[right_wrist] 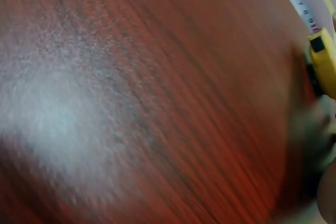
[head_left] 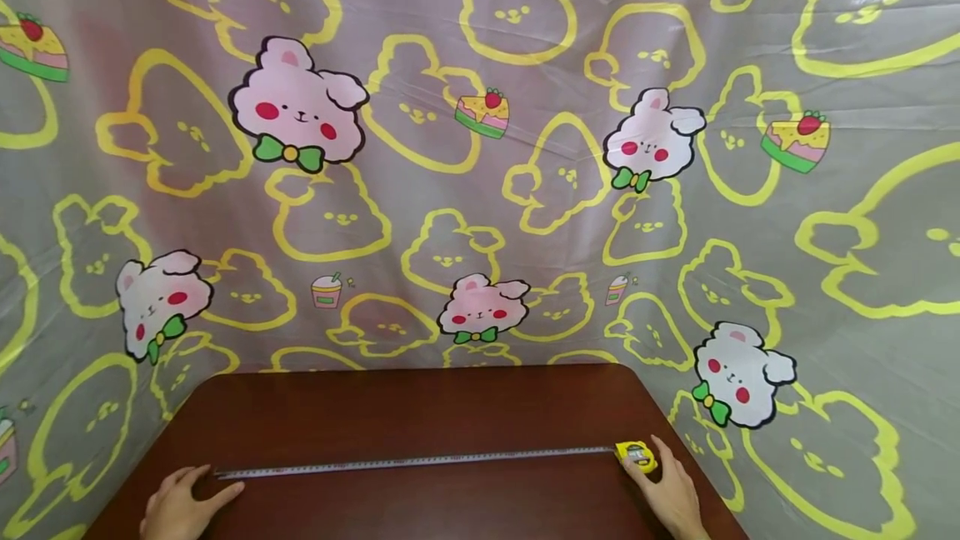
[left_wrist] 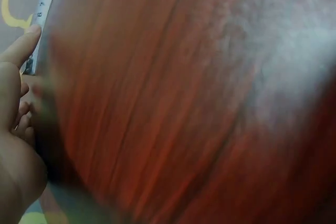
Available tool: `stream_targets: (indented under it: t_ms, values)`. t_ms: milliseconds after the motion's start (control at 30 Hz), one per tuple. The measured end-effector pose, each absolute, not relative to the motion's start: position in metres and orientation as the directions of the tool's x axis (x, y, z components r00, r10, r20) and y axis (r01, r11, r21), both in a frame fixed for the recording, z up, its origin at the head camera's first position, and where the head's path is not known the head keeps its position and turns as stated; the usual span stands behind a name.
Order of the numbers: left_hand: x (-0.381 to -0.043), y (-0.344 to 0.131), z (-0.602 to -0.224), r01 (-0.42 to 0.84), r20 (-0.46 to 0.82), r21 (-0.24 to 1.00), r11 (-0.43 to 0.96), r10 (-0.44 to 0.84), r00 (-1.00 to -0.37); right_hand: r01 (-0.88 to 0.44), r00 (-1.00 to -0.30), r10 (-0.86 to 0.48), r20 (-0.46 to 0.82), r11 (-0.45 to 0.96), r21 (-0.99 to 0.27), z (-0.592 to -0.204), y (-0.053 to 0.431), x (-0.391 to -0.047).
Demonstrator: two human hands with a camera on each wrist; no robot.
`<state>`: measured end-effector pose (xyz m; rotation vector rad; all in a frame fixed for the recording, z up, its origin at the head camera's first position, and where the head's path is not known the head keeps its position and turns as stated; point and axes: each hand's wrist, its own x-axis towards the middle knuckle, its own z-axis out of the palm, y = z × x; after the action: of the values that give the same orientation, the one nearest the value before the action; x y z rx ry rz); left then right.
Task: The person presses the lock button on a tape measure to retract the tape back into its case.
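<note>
A yellow tape measure point(head_left: 636, 457) lies at the right of the brown table, its silver blade point(head_left: 420, 463) drawn out in a nearly straight line to the left. My right hand point(head_left: 671, 497) holds the case, thumb on its near side and index finger round its far right corner. At the blade's hooked end is my left hand point(head_left: 183, 505), with thumb and index finger spread around the tip. The left wrist view has the thumb point(left_wrist: 23, 45) alongside the numbered blade point(left_wrist: 44, 1). In the right wrist view the case point(right_wrist: 324, 61) is partly cut off by the frame edge.
The dark red-brown wooden table point(head_left: 420, 407) has rounded far corners. A grey curtain point(head_left: 555, 273) printed with yellow outlines and white bunny faces hangs round its back and both sides, close to the table edges.
</note>
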<state>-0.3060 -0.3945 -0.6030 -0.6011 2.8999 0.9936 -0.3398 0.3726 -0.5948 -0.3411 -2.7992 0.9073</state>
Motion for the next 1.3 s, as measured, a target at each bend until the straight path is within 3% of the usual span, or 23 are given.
stream_targets:
  t_ms: [167,467,867,1100,1300]
  values:
    - [-0.31,-0.387,-0.61,-0.365,-0.083,0.596,0.716,-0.397,-0.914,0.184,-0.95,0.285,0.13,0.842,-0.507,-0.607,0.364,-0.341]
    - [-0.308,-0.383,-0.611,-0.368,0.015,0.648,0.667,-0.495,-0.869,0.192,-0.936,0.313,0.164,0.84,-0.508,-0.612,0.357,-0.345]
    - [-0.309,-0.399,-0.608,-0.319,-0.031,0.677,0.663,-0.407,-0.913,0.164,-0.944,0.284,0.167,0.843,-0.512,-0.604,0.361,-0.35]
    - [-0.303,-0.397,-0.6,-0.272,0.018,0.737,0.618,-0.421,-0.907,0.161,-0.954,0.27,0.132,0.83,-0.535,-0.598,0.362,-0.35]
    - [-0.304,-0.399,-0.581,-0.19,-0.006,0.78,0.596,-0.297,-0.955,0.15,-0.952,0.269,0.146,0.826,-0.543,-0.592,0.367,-0.347]
